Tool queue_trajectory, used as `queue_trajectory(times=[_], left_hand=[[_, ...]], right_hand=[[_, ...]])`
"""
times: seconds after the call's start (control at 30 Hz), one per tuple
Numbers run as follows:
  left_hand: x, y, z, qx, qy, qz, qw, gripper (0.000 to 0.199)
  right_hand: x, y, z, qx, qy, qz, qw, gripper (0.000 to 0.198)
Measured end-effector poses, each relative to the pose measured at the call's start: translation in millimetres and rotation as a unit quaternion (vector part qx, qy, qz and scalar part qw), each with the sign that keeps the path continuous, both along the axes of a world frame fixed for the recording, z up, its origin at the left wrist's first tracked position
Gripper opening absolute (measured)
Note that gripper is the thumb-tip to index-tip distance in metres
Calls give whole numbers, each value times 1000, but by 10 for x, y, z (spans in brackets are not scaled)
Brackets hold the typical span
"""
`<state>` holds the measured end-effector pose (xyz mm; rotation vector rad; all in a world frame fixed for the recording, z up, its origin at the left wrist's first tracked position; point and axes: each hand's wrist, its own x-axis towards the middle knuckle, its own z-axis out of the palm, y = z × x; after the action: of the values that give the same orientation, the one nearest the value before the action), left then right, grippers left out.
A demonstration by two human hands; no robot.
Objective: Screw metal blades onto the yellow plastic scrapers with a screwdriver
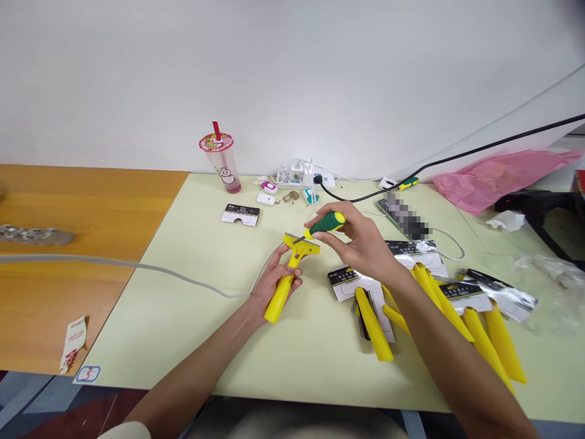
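My left hand [275, 281] is closed around the handle of a yellow scraper [287, 281], whose wide head points away from me. In my right hand [361, 241] is a screwdriver [325, 225] with a green and yellow handle, gripped between thumb and fingers. The screwdriver's tip meets the scraper head near its left side; whether it sits in a screw is too small to tell. Right of my hands lie several more yellow scrapers [375, 326] with black and white cardboard sleeves [342, 282], partly covered by my right forearm.
A drink cup [225, 164] with a red straw stands near the wall. Behind my hands are a power strip [287, 178] and a card sleeve [240, 214]. A phone [402, 218], a black cable [439, 161] and a pink plastic bag [493, 180] lie at the right. A grey cable [173, 273] crosses the left side.
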<state>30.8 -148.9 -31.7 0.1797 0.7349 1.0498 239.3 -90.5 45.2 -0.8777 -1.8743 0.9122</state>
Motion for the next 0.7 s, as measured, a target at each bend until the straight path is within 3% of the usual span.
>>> queue_trajectory(times=[0.4, 0.53, 0.7], left_hand=[[-1, -12, -51, 26, 5, -7, 1000, 74], [24, 17, -28, 44, 11, 12, 999, 76], [45, 143, 105, 61, 11, 61, 996, 72]], right_hand=[[-55, -14, -35, 17, 33, -36, 999, 45], [-52, -59, 5, 103, -7, -59, 993, 35], [-42, -225, 167, 233, -14, -132, 963, 32]])
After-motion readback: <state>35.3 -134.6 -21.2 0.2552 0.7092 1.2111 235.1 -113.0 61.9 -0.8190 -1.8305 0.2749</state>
